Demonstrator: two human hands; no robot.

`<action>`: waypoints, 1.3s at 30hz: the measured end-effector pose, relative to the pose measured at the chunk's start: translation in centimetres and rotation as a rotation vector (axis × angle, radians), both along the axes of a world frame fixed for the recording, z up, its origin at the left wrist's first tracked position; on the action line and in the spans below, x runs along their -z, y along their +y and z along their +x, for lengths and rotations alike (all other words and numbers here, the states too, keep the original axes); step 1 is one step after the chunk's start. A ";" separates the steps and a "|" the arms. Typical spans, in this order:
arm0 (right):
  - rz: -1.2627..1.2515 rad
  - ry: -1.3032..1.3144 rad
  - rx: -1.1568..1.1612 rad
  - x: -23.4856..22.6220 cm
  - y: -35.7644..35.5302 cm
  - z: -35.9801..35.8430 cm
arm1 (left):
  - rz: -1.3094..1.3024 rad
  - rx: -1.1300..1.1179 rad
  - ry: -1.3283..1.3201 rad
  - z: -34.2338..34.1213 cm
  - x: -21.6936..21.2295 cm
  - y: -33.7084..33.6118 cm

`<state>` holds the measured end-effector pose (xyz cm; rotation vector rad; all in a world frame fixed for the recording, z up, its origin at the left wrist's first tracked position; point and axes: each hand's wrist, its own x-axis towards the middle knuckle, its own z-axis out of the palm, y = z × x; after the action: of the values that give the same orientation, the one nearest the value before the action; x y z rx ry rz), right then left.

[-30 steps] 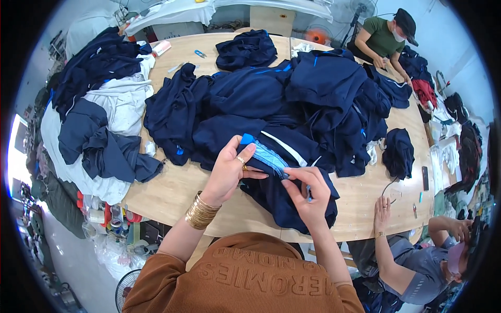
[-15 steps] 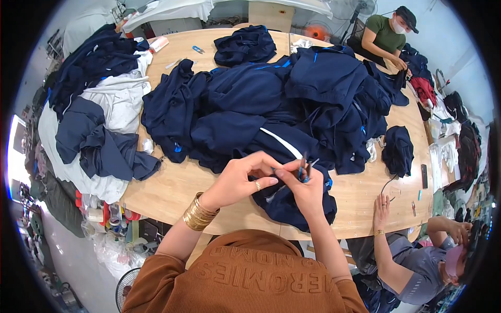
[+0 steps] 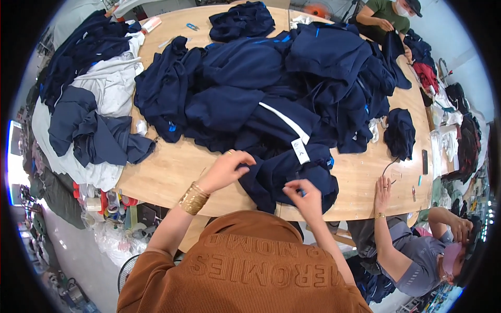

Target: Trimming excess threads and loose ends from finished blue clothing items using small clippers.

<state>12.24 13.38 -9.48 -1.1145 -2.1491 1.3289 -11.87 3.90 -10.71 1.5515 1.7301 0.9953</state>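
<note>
My left hand [image 3: 227, 169] is above the table's near side, fingers curved and apart, with nothing in it. It hovers beside the left edge of a navy blue garment [image 3: 266, 175]. Over that same garment, my right hand [image 3: 306, 198] is closed, and a bit of blue thread snips [image 3: 302, 193] shows between its fingers; the blades are hard to make out. A small white tag [image 3: 300, 151] lies just beyond the right hand, below a white stripe [image 3: 284, 120] on the navy cloth.
A large heap of navy garments [image 3: 235, 68] fills the middle of the wooden table [image 3: 172, 175]. White and grey cloth [image 3: 107, 88] lies at the left. Blue snips [image 3: 192, 26] rest at the back. Two co-workers sit at the right, one with a hand [image 3: 383, 195] on the table.
My hands, close together half a second ago, have moved apart and lower. The white tag now shows on the cloth. The whole view has shifted, so the table sits higher.
</note>
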 end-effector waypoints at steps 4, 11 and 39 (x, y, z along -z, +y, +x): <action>-0.156 -0.139 0.028 3.0 -2.5 1.2 | 0.063 0.191 0.283 3.0 2.7 -0.8; -0.127 -0.095 0.057 4.3 -3.0 2.0 | -0.221 0.164 0.317 3.0 4.1 2.4; -0.014 0.091 -0.215 -8.1 2.9 -3.9 | 0.170 -0.040 -0.229 5.0 -7.4 1.4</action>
<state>8.36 16.30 -1.35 -0.8284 -2.2446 1.4584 -6.86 5.30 -3.28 1.4450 1.5560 1.3147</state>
